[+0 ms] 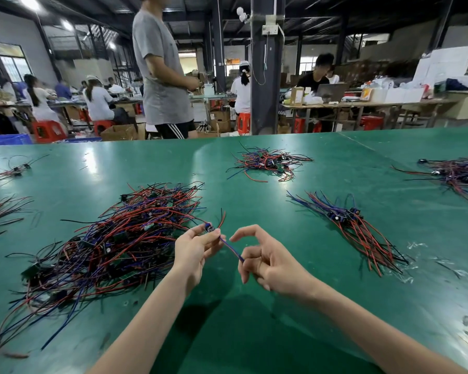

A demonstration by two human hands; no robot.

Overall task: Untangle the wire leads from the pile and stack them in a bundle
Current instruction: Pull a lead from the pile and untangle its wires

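Note:
A big tangled pile (114, 238) of red, blue and black wire leads lies on the green table at my left. My left hand (193, 252) pinches one lead (231, 247) at its small component, right beside the pile. The lead's blue wires run down to my right hand (265, 261), whose curled middle fingers hold them; its index finger and thumb are apart. The lead's red wires still trail back into the pile. A straightened bundle (354, 228) of leads lies on the table to the right of my hands.
Another loose pile (268, 163) sits further back on the green table (254, 319), more wires (459, 174) at the far right edge and small clusters (8, 171) at the left. A standing person (162, 68) is behind the table's far edge.

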